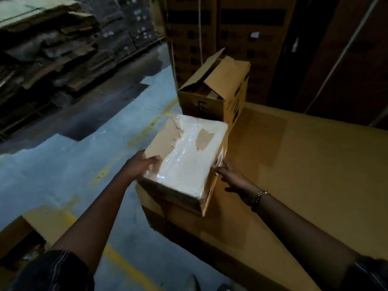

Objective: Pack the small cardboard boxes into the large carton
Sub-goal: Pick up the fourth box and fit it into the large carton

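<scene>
A small cardboard box [184, 160] with a white taped top and torn patches sits at the left corner of a broad cardboard surface [294, 175]. My left hand [140, 165] holds its left side, thumb lying over the top edge. My right hand [231, 175] touches its right side with straight fingers; a bracelet is on that wrist. Behind it stands an open carton [220, 95] with raised flaps. Another open carton [25, 234] stands on the floor at lower left.
Tall stacked cartons [231, 28] rise behind the surface. Piles of flattened cardboard [48, 55] lie at upper left. The grey floor [73, 164] with yellow lines runs along the left.
</scene>
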